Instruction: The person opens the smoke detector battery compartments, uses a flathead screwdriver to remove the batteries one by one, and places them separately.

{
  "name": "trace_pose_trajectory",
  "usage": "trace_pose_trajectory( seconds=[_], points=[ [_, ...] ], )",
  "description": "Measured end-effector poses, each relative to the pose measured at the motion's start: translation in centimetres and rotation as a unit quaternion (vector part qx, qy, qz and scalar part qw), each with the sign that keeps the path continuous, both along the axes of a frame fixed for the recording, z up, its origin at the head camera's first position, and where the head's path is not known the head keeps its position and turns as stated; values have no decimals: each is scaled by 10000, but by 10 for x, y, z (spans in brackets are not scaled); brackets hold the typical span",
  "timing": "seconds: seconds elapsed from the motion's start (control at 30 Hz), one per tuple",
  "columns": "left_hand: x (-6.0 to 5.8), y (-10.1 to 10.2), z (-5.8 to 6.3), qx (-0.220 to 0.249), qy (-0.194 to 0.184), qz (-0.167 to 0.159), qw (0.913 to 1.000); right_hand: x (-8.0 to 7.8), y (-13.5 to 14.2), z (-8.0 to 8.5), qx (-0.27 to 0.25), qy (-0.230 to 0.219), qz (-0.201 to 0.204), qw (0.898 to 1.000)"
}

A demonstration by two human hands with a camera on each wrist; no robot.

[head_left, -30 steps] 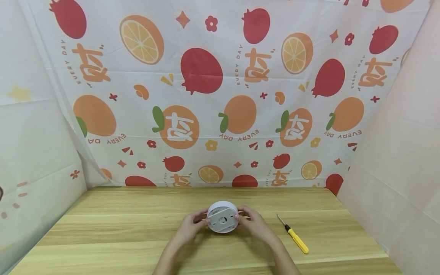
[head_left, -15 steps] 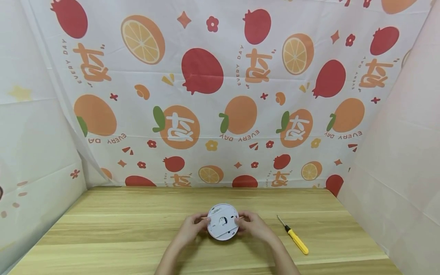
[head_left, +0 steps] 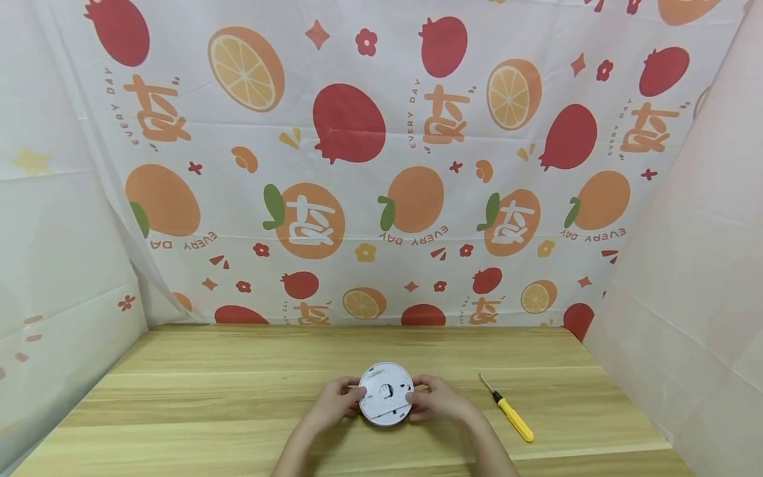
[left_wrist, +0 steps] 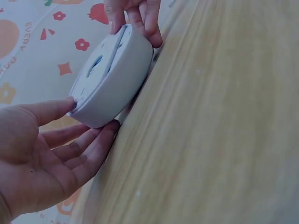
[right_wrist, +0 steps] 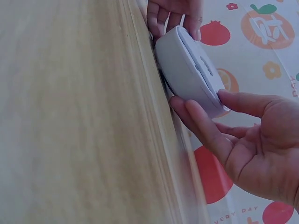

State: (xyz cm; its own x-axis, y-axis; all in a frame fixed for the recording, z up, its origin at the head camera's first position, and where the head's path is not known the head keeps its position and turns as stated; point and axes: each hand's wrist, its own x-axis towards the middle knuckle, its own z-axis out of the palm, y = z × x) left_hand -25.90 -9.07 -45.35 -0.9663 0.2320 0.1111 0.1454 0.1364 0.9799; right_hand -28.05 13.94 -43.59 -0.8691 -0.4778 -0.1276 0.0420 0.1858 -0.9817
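A round white fixture (head_left: 381, 412) is held between both hands over the middle of the wooden table. Its back faces up and shows a flat plate with a central hole and small slots. At its left edge my left hand (head_left: 331, 403) grips it, thumb on the top rim and fingers under the side. My right hand (head_left: 440, 399) grips the opposite edge in the same way. Seen from the left wrist, the fixture (left_wrist: 117, 86) is a thick disc with a smooth side wall, low over the tabletop. Its underside is hidden.
To the right of my right hand lies a screwdriver (head_left: 507, 409) with a yellow and black handle, its tip pointing away from me. The wooden table (head_left: 197, 404) ends at a fruit-printed cloth (head_left: 369, 265) behind, with pale cloth walls at both sides.
The fixture has tilted from leaning up to lying nearly flat, its back turning upward. Both hands have shifted slightly toward me with it. The screwdriver has stayed put.
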Motion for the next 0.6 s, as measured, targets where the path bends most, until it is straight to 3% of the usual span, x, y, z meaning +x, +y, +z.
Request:
trace_pose_trajectory(
  seconds=[0.3, 0.47, 0.6],
  points=[
    [1, 0, 0, 436, -507, -173, 9976, -1, 1, -3, -125, -433, 66, 9990],
    [2, 0, -1, 1087, -1290, -426, 9847, 0, 1, -4, -113, -579, 56, 9982],
    [2, 0, -2, 1435, -1478, -586, 9768, -1, 1, -6, -121, -573, 61, 9983]
  ],
)
